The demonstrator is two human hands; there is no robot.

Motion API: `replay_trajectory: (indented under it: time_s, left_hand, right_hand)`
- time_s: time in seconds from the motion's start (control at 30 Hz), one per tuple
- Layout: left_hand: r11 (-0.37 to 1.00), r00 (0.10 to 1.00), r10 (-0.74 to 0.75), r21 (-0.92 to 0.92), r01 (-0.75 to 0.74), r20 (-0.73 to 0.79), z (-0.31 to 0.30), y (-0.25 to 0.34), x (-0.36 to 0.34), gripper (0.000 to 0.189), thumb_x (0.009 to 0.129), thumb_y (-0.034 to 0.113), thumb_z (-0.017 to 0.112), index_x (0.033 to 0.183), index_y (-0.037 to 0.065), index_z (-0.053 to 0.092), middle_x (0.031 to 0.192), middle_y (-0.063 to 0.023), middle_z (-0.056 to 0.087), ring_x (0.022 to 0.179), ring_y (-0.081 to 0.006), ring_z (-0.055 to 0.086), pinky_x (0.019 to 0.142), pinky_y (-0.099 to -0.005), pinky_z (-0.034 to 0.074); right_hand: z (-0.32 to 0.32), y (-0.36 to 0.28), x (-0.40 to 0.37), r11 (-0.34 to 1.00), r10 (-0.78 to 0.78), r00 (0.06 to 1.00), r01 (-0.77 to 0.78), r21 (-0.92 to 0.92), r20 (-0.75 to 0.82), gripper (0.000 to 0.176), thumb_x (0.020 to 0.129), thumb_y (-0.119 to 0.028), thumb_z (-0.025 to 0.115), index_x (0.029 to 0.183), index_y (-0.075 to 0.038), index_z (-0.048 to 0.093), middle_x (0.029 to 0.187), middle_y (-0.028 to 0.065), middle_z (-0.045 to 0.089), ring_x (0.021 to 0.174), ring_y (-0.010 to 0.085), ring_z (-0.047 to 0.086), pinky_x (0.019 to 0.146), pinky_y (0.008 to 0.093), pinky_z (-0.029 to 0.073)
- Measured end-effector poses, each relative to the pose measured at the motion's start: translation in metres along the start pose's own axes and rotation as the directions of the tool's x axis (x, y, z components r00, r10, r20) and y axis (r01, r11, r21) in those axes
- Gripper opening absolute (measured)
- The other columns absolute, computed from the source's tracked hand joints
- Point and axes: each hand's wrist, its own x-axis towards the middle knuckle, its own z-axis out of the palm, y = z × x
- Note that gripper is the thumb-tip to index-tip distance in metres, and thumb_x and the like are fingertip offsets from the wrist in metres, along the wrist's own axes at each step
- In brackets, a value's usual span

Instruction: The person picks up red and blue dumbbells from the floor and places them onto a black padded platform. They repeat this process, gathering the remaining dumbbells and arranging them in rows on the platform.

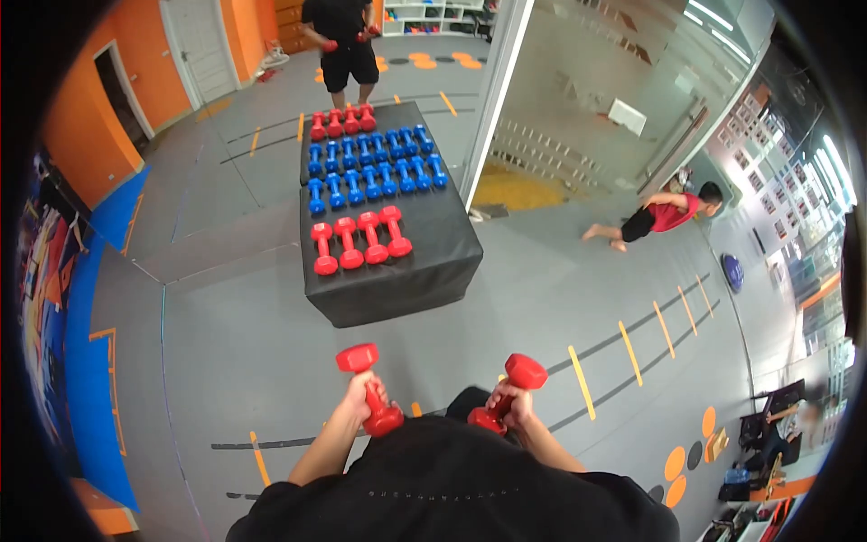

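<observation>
My left hand [376,394] is wrapped round the handle of a red dumbbell [358,359], held upright and slightly tilted in front of my body. In my right hand [515,403] is a matching red dumbbell [526,371], its upper head leaning right. Both lower heads are close to my black shirt [452,488]. Ahead of me stands a black padded box [397,303]. On its top lie a row of several red dumbbells [349,244] and, behind them, a row of several blue dumbbells [371,184].
A mirror [244,172] behind the box reflects dumbbells and a person holding red ones. To the right is a glass door [578,108]; a person in a red top [668,215] is near it. Ladder markings [629,352] cross the grey floor. Another person [790,425] sits far right.
</observation>
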Motion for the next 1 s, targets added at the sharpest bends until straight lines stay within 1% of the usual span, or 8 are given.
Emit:
replay_trajectory:
  time_s: [0.17, 0.33, 0.47, 0.53, 0.63, 0.8, 0.87, 1.0]
  left_hand:
    - [0.988, 1.000, -0.027, 0.152, 0.029, -0.015, 0.052, 0.064, 0.091, 0.009, 0.072, 0.013, 0.056, 0.072, 0.007, 0.050, 0.057, -0.0091, 0.051, 0.049, -0.0236, 0.052, 0.051, -0.0389, 0.046]
    - [0.964, 0.993, -0.029, 0.258, 0.059, -0.118, 0.119, 0.111, 0.212, 0.009, 0.072, 0.012, 0.058, 0.067, 0.007, 0.052, 0.057, -0.0087, 0.053, 0.047, -0.0224, 0.053, 0.049, -0.0379, 0.046]
    - [0.943, 0.953, -0.018, 0.313, 0.117, -0.302, 0.186, 0.151, 0.306, 0.011, 0.074, 0.016, 0.058, 0.069, 0.008, 0.051, 0.057, -0.0084, 0.052, 0.049, -0.0235, 0.051, 0.051, -0.0388, 0.046]
    - [0.962, 0.960, -0.055, 0.243, 0.125, -0.276, 0.211, 0.170, 0.353, 0.012, 0.074, 0.016, 0.059, 0.068, 0.008, 0.052, 0.056, -0.0084, 0.052, 0.048, -0.0229, 0.052, 0.049, -0.0384, 0.046]
    - [0.965, 0.939, 0.004, 0.248, 0.087, -0.344, 0.241, 0.200, 0.439, 0.011, 0.071, 0.015, 0.060, 0.067, 0.008, 0.053, 0.056, -0.0079, 0.052, 0.047, -0.0216, 0.051, 0.047, -0.0370, 0.046]
    - [0.975, 0.888, 0.063, 0.217, 0.043, -0.456, 0.247, 0.238, 0.580, 0.013, 0.065, 0.011, 0.063, 0.063, 0.006, 0.052, 0.054, -0.0066, 0.051, 0.043, -0.0195, 0.051, 0.041, -0.0345, 0.044]
    - [0.969, 0.866, 0.103, 0.246, 0.023, -0.489, 0.252, 0.255, 0.612, 0.012, 0.064, 0.012, 0.063, 0.063, 0.005, 0.053, 0.053, -0.0067, 0.052, 0.042, -0.0188, 0.051, 0.040, -0.0343, 0.044]
    - [0.933, 0.739, 0.201, 0.355, 0.055, -0.643, 0.235, 0.264, 0.662, 0.012, 0.065, 0.013, 0.063, 0.064, 0.003, 0.055, 0.056, -0.0073, 0.055, 0.043, -0.0182, 0.053, 0.041, -0.0336, 0.044]
  right_hand:
    - [0.025, -0.037, 0.075, 0.993, -0.006, 0.997, 0.015, 0.119, -0.073, 0.011, 0.078, -0.005, 0.058, 0.078, -0.005, 0.047, 0.064, 0.0115, 0.049, 0.057, 0.0280, 0.054, 0.060, 0.0449, 0.051]
    - [0.026, -0.088, 0.208, 0.984, 0.036, 0.997, -0.022, 0.179, -0.074, 0.010, 0.078, -0.005, 0.057, 0.079, -0.005, 0.047, 0.063, 0.0108, 0.049, 0.056, 0.0271, 0.053, 0.058, 0.0438, 0.050]
    - [0.024, -0.155, 0.299, 0.950, 0.271, 0.951, -0.239, 0.200, -0.149, 0.009, 0.079, -0.008, 0.057, 0.080, -0.008, 0.048, 0.061, 0.0079, 0.049, 0.055, 0.0244, 0.052, 0.058, 0.0421, 0.048]
    - [0.015, -0.174, 0.330, 0.925, 0.351, 0.927, -0.320, 0.206, -0.133, 0.011, 0.080, -0.009, 0.059, 0.081, -0.008, 0.048, 0.060, 0.0076, 0.049, 0.054, 0.0241, 0.052, 0.057, 0.0417, 0.048]
    - [0.004, -0.190, 0.371, 0.915, 0.400, 0.888, -0.373, 0.153, -0.227, 0.011, 0.081, -0.012, 0.059, 0.080, -0.008, 0.048, 0.061, 0.0078, 0.051, 0.055, 0.0245, 0.053, 0.057, 0.0428, 0.048]
    - [-0.010, -0.210, 0.402, 0.892, 0.453, 0.820, -0.412, 0.189, -0.350, 0.011, 0.082, -0.013, 0.058, 0.081, -0.008, 0.049, 0.062, 0.0086, 0.052, 0.056, 0.0259, 0.054, 0.059, 0.0438, 0.049]
    - [-0.010, -0.217, 0.411, 0.909, 0.415, 0.819, -0.390, 0.146, -0.397, 0.010, 0.082, -0.013, 0.058, 0.081, -0.008, 0.050, 0.063, 0.0090, 0.052, 0.056, 0.0265, 0.054, 0.059, 0.0435, 0.050]
    - [-0.008, -0.226, 0.432, 0.920, 0.386, 0.802, -0.373, 0.121, -0.456, 0.009, 0.081, -0.012, 0.059, 0.080, -0.008, 0.050, 0.064, 0.0092, 0.052, 0.056, 0.0270, 0.055, 0.059, 0.0432, 0.049]
